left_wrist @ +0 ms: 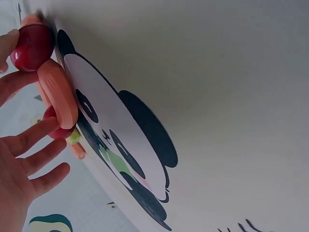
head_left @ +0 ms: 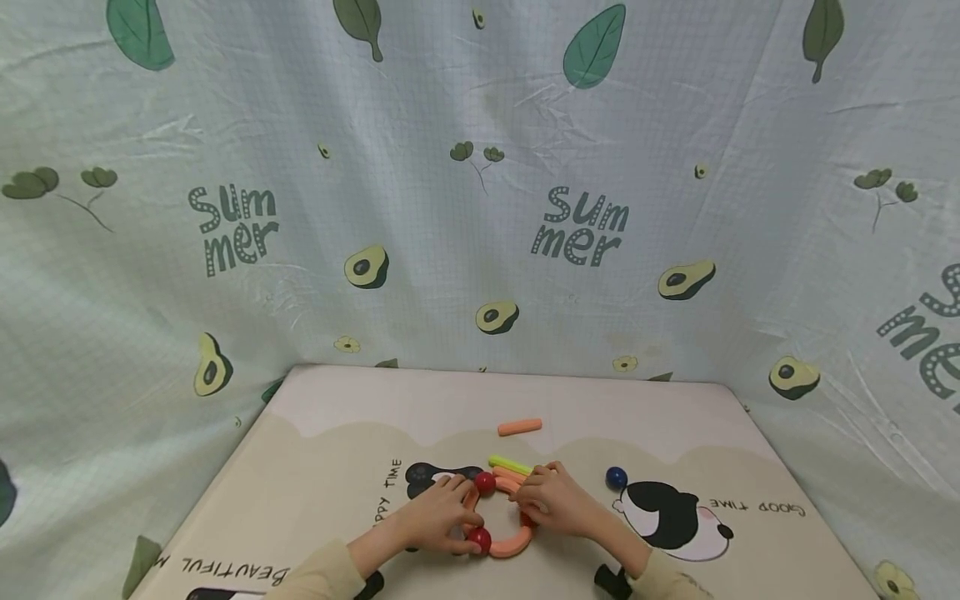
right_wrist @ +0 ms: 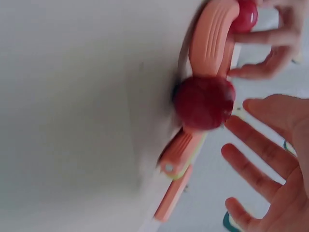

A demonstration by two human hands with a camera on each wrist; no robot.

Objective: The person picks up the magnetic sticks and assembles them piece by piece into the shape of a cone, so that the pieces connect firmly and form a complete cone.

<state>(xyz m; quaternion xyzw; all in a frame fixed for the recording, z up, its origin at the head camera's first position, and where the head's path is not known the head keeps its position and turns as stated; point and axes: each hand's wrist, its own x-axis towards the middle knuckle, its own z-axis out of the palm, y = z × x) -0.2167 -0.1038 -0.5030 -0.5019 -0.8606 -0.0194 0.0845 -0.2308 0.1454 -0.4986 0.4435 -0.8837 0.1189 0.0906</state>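
A ring of curved orange sticks (head_left: 512, 546) and shiny red balls lies on the table. My left hand (head_left: 441, 518) is on the ring's left side. Its thumb and index finger pinch the near red ball (left_wrist: 33, 47), while its middle finger touches a curved orange stick (left_wrist: 59, 94). A second red ball (head_left: 485, 483) sits at the far side of the ring. Over the right side is my right hand (head_left: 557, 502), its fingers fairly straight beside another red ball (right_wrist: 205, 102). The index fingertip appears to touch that ball; the thumb looks slightly apart.
A yellow-green stick (head_left: 510, 464) lies just behind the ring. Farther back is a straight orange stick (head_left: 520, 427). To the right rests a dark blue ball (head_left: 617, 477). The table (head_left: 337, 400) has printed cartoon animals, and a patterned curtain (head_left: 450, 275) hangs behind it.
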